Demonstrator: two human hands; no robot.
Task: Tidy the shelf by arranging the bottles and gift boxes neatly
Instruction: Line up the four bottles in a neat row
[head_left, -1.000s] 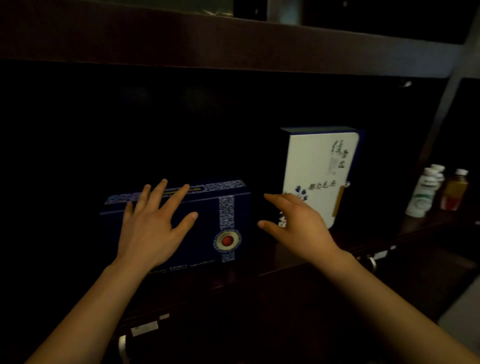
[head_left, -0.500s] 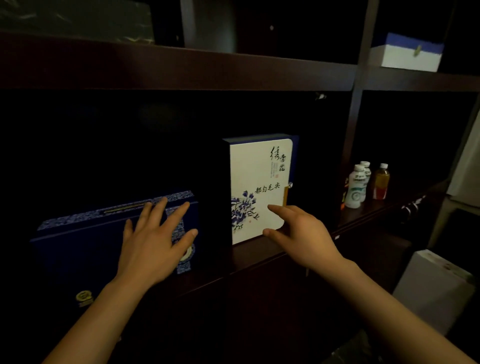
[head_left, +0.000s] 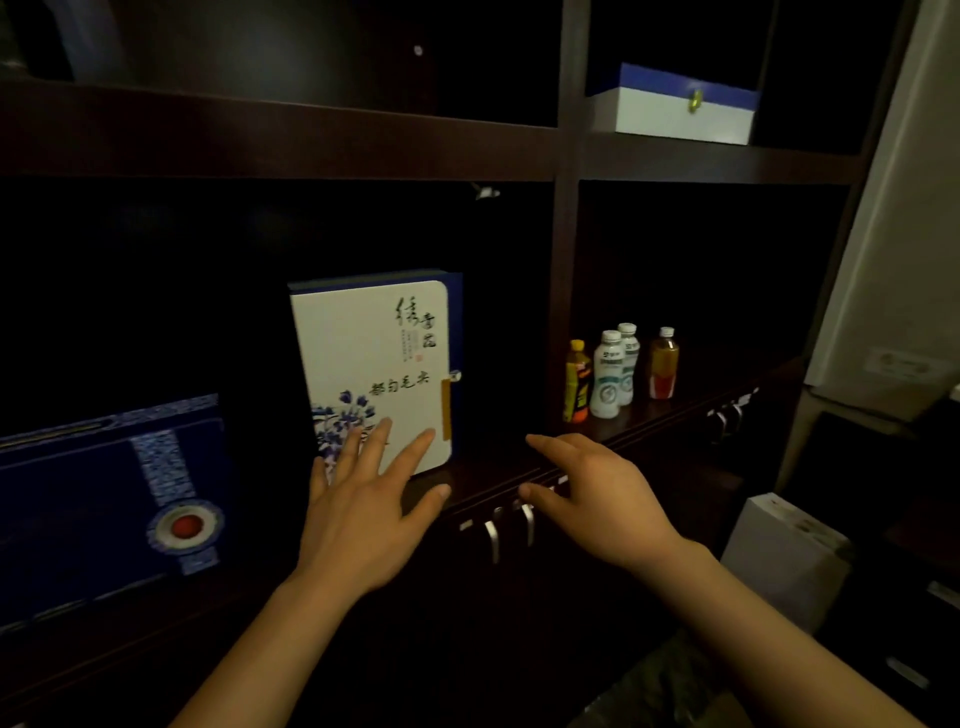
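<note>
A white gift box (head_left: 371, 358) with blue flowers and black writing stands upright on the dark shelf board (head_left: 483, 470). My left hand (head_left: 363, 514) is spread open in front of its lower part, holding nothing. My right hand (head_left: 592, 493) hovers open to the right of the box, over the shelf edge. A dark blue gift box (head_left: 104, 499) with a red round seal stands at the far left. Several bottles stand in the right compartment: a yellow-labelled one (head_left: 576, 382), two white ones (head_left: 608, 376) and an orange one (head_left: 663, 364).
A white and blue box (head_left: 680, 106) sits on the upper right shelf. A vertical divider (head_left: 563, 291) separates the two compartments. Cabinet doors with metal handles (head_left: 506, 530) lie below the shelf. A white carton (head_left: 784, 556) stands on the floor at the right.
The view has swung right. My left hand has left the dark blue box and now lies in front of the white box; my right hand has moved right of that box.
</note>
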